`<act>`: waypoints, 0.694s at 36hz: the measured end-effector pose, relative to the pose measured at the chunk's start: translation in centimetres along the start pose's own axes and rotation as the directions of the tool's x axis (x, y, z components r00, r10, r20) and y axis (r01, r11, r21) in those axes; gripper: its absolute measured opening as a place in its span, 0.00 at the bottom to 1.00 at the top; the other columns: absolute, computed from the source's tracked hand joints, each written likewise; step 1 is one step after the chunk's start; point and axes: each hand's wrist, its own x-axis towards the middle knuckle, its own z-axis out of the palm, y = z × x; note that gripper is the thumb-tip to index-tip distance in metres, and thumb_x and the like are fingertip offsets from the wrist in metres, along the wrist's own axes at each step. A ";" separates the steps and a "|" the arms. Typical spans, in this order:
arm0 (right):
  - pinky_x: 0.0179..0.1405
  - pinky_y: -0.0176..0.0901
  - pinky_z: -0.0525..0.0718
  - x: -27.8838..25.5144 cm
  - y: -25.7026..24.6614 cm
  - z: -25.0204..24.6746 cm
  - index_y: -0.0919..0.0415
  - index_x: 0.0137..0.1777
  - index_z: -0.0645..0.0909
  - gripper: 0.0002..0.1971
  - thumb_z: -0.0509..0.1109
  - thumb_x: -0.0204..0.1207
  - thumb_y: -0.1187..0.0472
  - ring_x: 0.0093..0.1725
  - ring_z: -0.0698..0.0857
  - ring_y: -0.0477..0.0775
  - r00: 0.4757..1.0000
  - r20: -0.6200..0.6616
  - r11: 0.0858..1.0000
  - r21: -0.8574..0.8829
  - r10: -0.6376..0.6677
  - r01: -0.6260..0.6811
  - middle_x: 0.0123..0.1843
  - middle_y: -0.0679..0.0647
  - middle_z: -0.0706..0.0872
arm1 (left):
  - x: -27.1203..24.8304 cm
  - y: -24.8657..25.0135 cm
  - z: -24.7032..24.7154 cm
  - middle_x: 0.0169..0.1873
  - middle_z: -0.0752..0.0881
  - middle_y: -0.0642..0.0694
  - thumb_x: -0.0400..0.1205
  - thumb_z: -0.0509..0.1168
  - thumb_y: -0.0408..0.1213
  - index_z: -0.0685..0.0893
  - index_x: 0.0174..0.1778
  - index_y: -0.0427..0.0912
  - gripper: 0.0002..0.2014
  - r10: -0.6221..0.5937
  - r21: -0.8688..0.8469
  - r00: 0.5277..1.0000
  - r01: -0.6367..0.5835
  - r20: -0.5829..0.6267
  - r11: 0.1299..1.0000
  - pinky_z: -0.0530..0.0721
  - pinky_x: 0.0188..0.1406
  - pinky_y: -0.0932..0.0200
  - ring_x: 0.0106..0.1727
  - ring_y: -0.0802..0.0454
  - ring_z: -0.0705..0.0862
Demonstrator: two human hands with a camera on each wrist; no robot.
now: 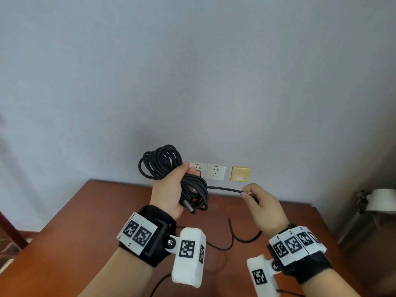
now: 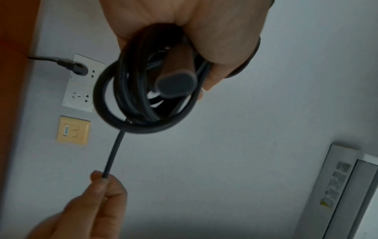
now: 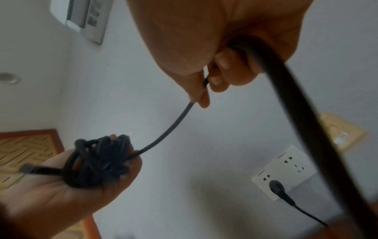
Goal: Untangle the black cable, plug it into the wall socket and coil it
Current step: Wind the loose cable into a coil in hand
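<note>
My left hand grips a bundle of coiled black cable in front of the wall, with a metal-tipped end sticking out below the palm. From the coil a straight length of cable runs right to my right hand, which pinches it between thumb and fingers. More cable trails down over the wooden table. The white wall socket sits behind the coil; the black plug is in its left outlet. The right wrist view shows the plug seated and the coil in my left palm.
A yellow data outlet plate is right of the white socket. A white lamp stands off the table's right side. A dark wooden post stands at left. Loose cable loops across the tabletop between my wrists.
</note>
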 end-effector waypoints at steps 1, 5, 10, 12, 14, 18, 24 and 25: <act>0.34 0.39 0.72 0.0 -0.2 -0.1 0.48 0.42 0.78 0.07 0.63 0.81 0.57 0.31 0.75 0.43 1.000 -0.011 0.997 -0.078 -0.015 0.014 0.28 0.41 0.77 | 0.0 -0.2 0.0 0.27 0.88 0.46 0.82 0.67 0.34 0.84 0.32 0.37 0.12 0.005 0.001 1.000 -0.005 -0.001 1.000 0.86 0.48 0.49 0.33 0.51 0.89; 0.42 0.39 0.76 0.5 -1.0 -0.4 0.53 0.50 0.83 0.06 0.64 0.80 0.60 0.40 0.81 0.46 0.982 -0.173 0.987 -0.155 -0.078 0.051 0.42 0.47 0.84 | -0.5 -0.7 -0.3 0.27 0.87 0.47 0.82 0.67 0.34 0.83 0.32 0.38 0.12 -0.026 -0.052 0.998 0.029 0.063 0.998 0.86 0.48 0.50 0.38 0.50 0.89; 0.24 0.41 0.71 1.2 -1.4 -0.8 0.60 0.39 0.78 0.09 0.74 0.74 0.58 0.22 0.70 0.48 0.954 -0.138 0.921 0.329 0.267 -0.210 0.29 0.50 0.78 | -0.7 -0.6 -0.1 0.25 0.85 0.48 0.82 0.67 0.32 0.83 0.29 0.39 0.14 0.024 -0.062 1.000 -0.023 0.015 0.998 0.86 0.43 0.52 0.35 0.51 0.88; 0.25 0.40 0.69 1.2 -1.2 -1.6 0.61 0.34 0.78 0.13 0.77 0.70 0.55 0.22 0.69 0.48 0.958 -0.091 0.928 0.289 0.272 -0.236 0.24 0.48 0.75 | -0.6 -0.2 -0.2 0.24 0.85 0.48 0.82 0.67 0.32 0.83 0.28 0.40 0.14 0.032 -0.072 0.999 -0.034 -0.021 0.997 0.86 0.43 0.52 0.33 0.52 0.87; 0.29 0.40 0.71 1.1 -1.2 -2.0 0.60 0.33 0.79 0.13 0.76 0.71 0.53 0.26 0.73 0.47 0.976 -0.064 0.975 0.096 0.207 -0.200 0.25 0.46 0.77 | -0.8 0.0 -0.1 0.24 0.85 0.49 0.81 0.68 0.33 0.82 0.30 0.39 0.13 0.041 -0.048 0.998 -0.043 -0.039 0.998 0.86 0.44 0.52 0.32 0.53 0.87; 0.41 0.39 0.72 0.7 -2.1 -2.2 0.54 0.44 0.82 0.05 0.65 0.79 0.60 0.40 0.79 0.48 0.999 0.035 0.963 -0.267 -0.038 0.046 0.37 0.45 0.80 | -1.0 -0.7 0.0 0.25 0.88 0.49 0.80 0.70 0.35 0.85 0.30 0.40 0.12 0.140 0.134 0.989 -0.132 -0.055 0.982 0.84 0.41 0.55 0.30 0.53 0.87; 0.35 0.39 0.79 0.2 -3.2 -3.0 0.50 0.51 0.83 0.11 0.58 0.80 0.52 0.35 0.78 0.45 0.871 0.196 0.825 -0.281 -0.451 0.490 0.39 0.46 0.76 | -1.2 -0.4 -0.2 0.31 0.87 0.41 0.76 0.72 0.35 0.87 0.32 0.32 0.10 0.128 0.449 0.979 -0.186 0.157 0.874 0.80 0.41 0.53 0.37 0.44 0.84; 0.32 0.35 0.77 0.2 -3.6 -3.2 0.48 0.52 0.83 0.11 0.58 0.80 0.52 0.34 0.76 0.43 0.843 0.206 0.796 -0.279 -0.498 0.538 0.38 0.44 0.74 | -1.4 -0.5 -0.1 0.33 0.87 0.40 0.75 0.73 0.35 0.87 0.35 0.32 0.08 0.083 0.487 0.971 -0.186 0.225 0.853 0.82 0.43 0.52 0.38 0.44 0.85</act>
